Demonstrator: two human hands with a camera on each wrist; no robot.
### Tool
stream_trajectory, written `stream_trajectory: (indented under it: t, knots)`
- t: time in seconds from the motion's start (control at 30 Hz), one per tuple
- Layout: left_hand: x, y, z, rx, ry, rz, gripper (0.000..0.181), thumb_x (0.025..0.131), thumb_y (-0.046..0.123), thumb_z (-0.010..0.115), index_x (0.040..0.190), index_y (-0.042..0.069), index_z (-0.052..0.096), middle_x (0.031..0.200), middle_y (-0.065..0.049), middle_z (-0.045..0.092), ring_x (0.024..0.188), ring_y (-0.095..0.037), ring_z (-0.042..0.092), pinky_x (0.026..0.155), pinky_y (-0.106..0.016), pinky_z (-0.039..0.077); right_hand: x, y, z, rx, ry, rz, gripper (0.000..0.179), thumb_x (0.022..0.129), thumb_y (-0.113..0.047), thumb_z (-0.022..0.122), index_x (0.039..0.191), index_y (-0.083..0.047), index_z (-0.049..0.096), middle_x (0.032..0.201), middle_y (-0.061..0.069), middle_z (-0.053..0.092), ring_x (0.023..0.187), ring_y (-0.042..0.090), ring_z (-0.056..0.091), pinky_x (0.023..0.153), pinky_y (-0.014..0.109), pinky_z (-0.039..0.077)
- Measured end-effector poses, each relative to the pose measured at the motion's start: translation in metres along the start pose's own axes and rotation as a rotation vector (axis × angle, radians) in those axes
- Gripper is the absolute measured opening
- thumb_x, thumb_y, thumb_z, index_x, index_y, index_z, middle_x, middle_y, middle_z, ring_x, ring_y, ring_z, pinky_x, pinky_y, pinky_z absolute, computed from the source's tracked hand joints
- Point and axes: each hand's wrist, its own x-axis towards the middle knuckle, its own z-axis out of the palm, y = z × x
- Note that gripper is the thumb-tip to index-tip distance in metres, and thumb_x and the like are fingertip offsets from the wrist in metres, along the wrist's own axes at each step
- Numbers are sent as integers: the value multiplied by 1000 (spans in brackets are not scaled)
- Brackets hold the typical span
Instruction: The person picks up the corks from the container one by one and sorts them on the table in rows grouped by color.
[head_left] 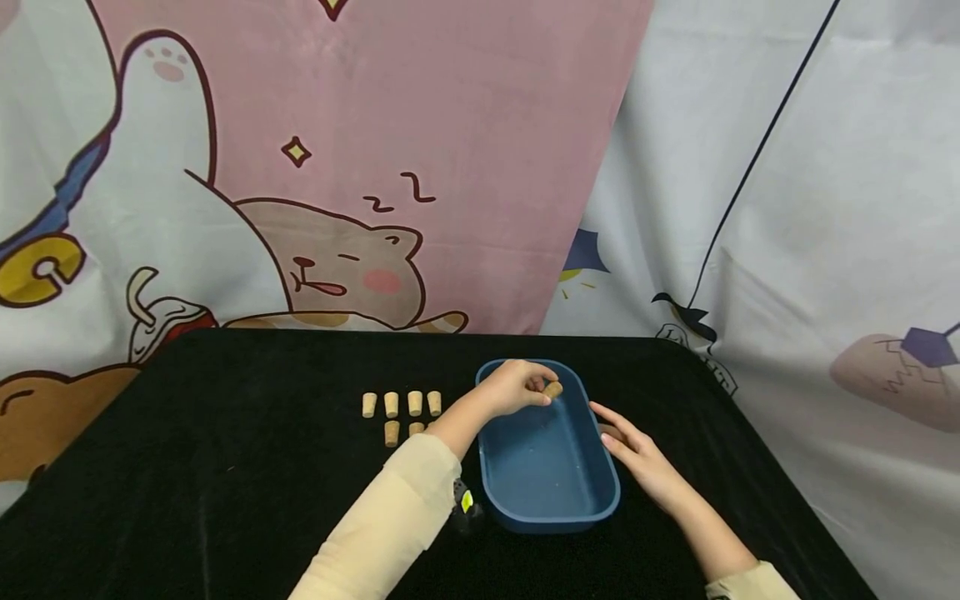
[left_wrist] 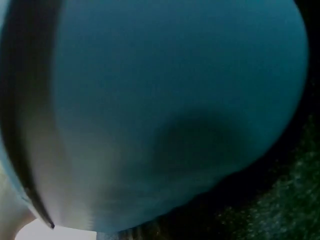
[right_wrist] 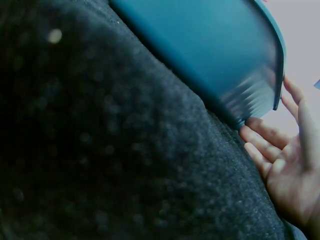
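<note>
Over the far part of the blue plastic basin [head_left: 551, 475], my left hand [head_left: 513, 387] pinches a tapered cork stopper [head_left: 552, 390] between thumb and fingers. My right hand [head_left: 637, 457] rests against the basin's right side, its fingers extended and their tips at the rim and outer wall. The right wrist view shows that hand [right_wrist: 290, 170] beside the basin wall [right_wrist: 210, 45], with several fingers low near the cloth. In the left wrist view the basin's blurred outer wall [left_wrist: 175, 85] fills most of the picture, and neither the left fingers nor the cork shows.
Left of the basin, several more cork stoppers [head_left: 392, 405] stand in two rows, partly hidden by the left forearm. A black object with a yellow-green mark [head_left: 467, 502] is at the left wrist, beside the basin. Black cloth [head_left: 225, 467] covers the table; a printed curtain [head_left: 480, 167] hangs behind.
</note>
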Motion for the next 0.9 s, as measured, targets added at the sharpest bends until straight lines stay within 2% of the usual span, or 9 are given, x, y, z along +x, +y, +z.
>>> stream_trajectory:
  t: [0.13,0.4,0.6,0.67,0.8,0.9]
  knots:
    - [-5,1,-3,-32,18,14,37,88,20,70,124,13,64,97,4,65,90,-7,58,77,-21,47,0,0,-1,9,-13,-3,50,104,-19,40,152,-12,24,139,30,40,115,31,56,87,46,49]
    - [-21,5,-9,-72,78,71,38,87,20,72,122,10,64,100,3,63,93,-11,57,80,-23,47,0,1,-1,26,-21,-24,50,104,-18,39,151,-11,25,139,30,40,110,11,59,86,37,50]
    - [-33,9,-14,-98,121,117,39,87,20,72,122,7,64,107,1,62,96,-12,56,85,-32,49,0,0,0,27,-19,-18,50,104,-18,39,151,-12,25,140,30,40,113,19,58,87,39,50]
    - [-36,11,-15,-100,129,125,38,87,20,72,122,7,64,110,1,62,97,-12,56,83,-29,49,0,0,-1,26,-20,-15,50,104,-18,39,151,-12,25,140,29,40,114,23,57,87,40,49]
    - [-44,14,-19,-106,143,145,37,87,21,72,122,9,64,112,3,61,98,-12,56,77,-22,47,-1,0,0,14,-15,-11,50,104,-18,40,151,-12,26,140,29,41,114,24,57,87,40,50]
    - [-51,17,-21,-115,155,172,37,87,21,72,121,8,65,113,2,61,99,-13,57,76,-24,48,-1,0,0,5,-4,-10,50,104,-18,40,151,-13,27,139,29,42,113,20,58,86,38,50]
